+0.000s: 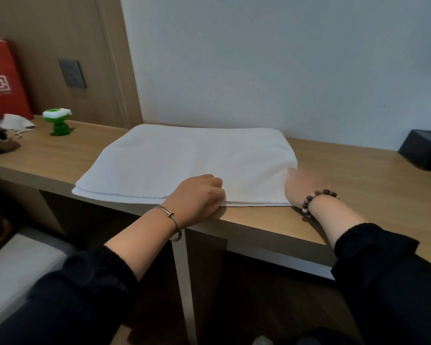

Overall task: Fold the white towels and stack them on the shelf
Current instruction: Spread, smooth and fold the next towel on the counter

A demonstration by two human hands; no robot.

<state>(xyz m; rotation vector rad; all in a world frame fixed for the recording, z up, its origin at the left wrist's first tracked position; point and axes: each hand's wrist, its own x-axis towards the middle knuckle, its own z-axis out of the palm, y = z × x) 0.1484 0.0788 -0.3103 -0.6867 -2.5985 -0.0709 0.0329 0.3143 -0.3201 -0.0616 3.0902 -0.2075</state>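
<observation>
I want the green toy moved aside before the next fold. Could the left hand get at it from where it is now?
Probably yes. The green toy stands alone on the wooden counter, left of the white towel, with bare wood between it and the left hand. The hand would first have to release the towel's near edge.

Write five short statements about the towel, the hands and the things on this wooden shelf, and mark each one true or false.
1. The white towel lies flat on the wooden shelf. True.
2. The left hand rests at the towel's near edge. True.
3. The right hand is lifted high above the shelf. False: it is down at the towel's near right corner.
4. A green and white object stands left of the towel. True.
5. The red paper bag sits on top of the towel. False: it stands at the far left, apart from the towel.
</observation>
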